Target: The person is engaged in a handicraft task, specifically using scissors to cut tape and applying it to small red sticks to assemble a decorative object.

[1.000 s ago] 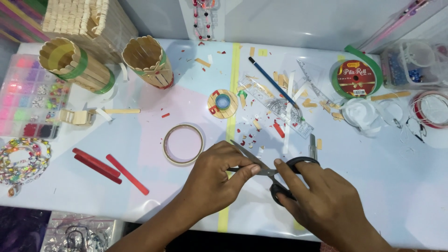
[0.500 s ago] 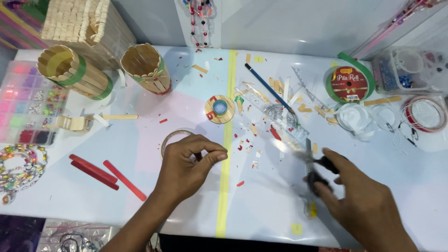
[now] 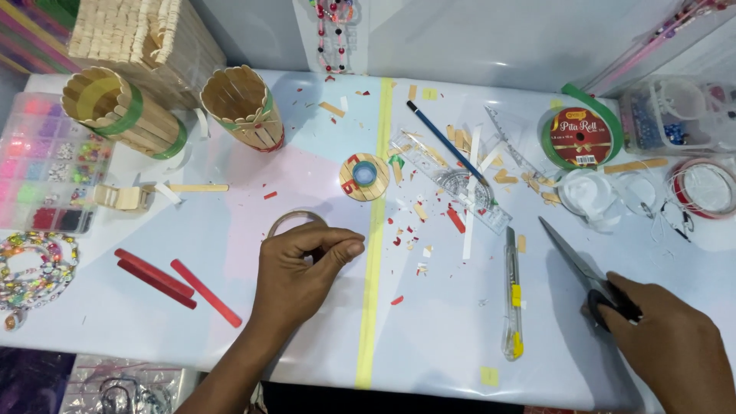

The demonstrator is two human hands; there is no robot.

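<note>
Setting the black-handled steel scissors (image 3: 584,274) down near right, my right hand (image 3: 667,345) curled around the handles, blades shut and pointing far; best laid flat, clear of the yellow-and-clear craft knife (image 3: 512,295). My left hand (image 3: 295,272) pinches thumb to forefinger over the tan tape ring (image 3: 294,222); anything pinched is too small to tell.

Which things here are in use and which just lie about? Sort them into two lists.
In hand:
- scissors, gripped by the right hand
- tape roll, under the left hand, whose fingertips are pinched together

Lying about:
- utility knife
- three red sticks
- two stick cups
- ribbon spool
- bead box
</note>
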